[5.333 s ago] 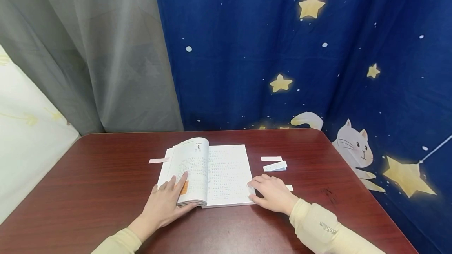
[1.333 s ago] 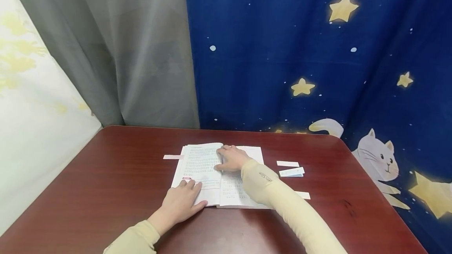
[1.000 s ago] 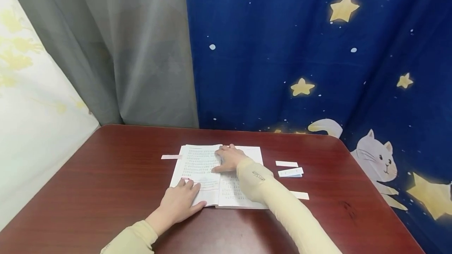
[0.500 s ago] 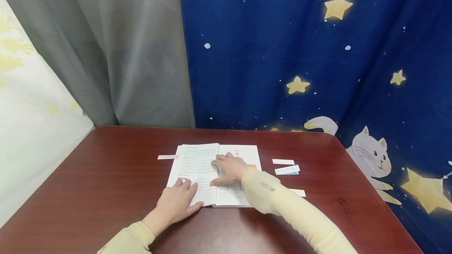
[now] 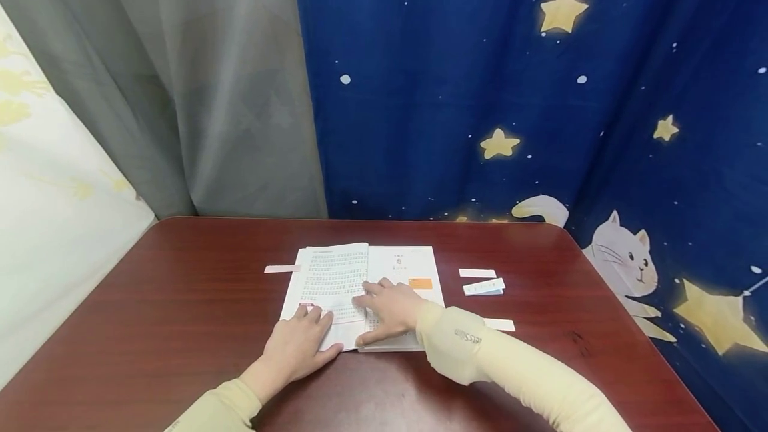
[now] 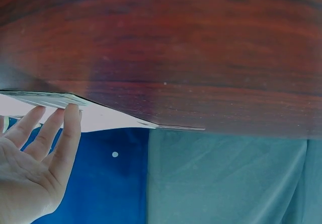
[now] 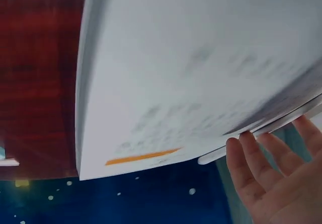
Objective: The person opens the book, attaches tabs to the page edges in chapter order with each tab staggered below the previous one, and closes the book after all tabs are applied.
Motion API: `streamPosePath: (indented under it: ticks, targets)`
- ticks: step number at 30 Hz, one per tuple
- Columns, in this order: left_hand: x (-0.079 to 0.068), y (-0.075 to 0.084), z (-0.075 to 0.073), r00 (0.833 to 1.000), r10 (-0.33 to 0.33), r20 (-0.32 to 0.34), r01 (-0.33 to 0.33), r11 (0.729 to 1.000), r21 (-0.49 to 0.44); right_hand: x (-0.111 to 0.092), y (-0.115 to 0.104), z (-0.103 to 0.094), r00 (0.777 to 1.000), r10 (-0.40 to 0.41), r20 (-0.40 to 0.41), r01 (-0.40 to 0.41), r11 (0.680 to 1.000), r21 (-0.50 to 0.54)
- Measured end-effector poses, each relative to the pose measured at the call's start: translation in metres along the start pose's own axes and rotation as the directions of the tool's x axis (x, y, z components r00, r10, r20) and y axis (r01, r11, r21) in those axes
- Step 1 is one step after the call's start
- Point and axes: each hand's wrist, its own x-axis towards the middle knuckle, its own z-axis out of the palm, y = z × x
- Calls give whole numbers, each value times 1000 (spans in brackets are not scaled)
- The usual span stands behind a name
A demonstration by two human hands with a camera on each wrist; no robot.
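Observation:
An open book (image 5: 333, 265) with printed pages lies on the dark red wooden table (image 5: 198, 285). My left hand (image 5: 294, 345) rests on the lower left page, its fingers extended. Along the gutter, the spread fingers of my right hand (image 5: 390, 311) press near the bottom of the book. An orange block (image 5: 420, 283) is printed on the right page, partly beside that hand. From the left edge of the book sticks out a pale pink paper strip (image 5: 279, 269). The right wrist view shows my right fingertips (image 7: 245, 136) touching the book near its fold.
Right of the book lie a white paper strip (image 5: 477, 273), a folded white-and-blue strip (image 5: 483, 287) and another white strip (image 5: 499, 325) partly behind my right sleeve. Grey (image 5: 240, 119) and blue star-patterned (image 5: 420, 99) curtains hang behind the table.
Since the oldest frame, the book has come to lie open at another spread. My right hand went to the top of the gutter, then slid down it towards me. My left hand stays on the page.

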Motion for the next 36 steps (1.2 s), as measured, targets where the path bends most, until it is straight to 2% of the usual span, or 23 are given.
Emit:
streamPosePath:
  ticks: [7,12,18,23,31,36]
  targets:
    - [0,1,0,1000,-6,26,6,1000,1,-6,-3,4,999,-14,-32,14,1000,10]
    - [-1,2,1,999,-5,49,6,1000,-11,-12,-7,7,998,-40,-47,39,999,-21]
    - [0,0,0,1000,6,25,-6,1000,17,-16,-9,8,994,-58,-91,53,997,-55]
    - [1,0,-3,999,8,35,-8,1000,15,-15,-9,8,994,-53,-93,48,997,-55]
    - [1,0,-3,999,-2,45,2,1000,5,-16,-8,8,996,-47,-82,46,999,-23]
    - [1,-2,-5,999,0,53,0,1000,-4,-23,-1,6,996,-60,-67,63,997,49]
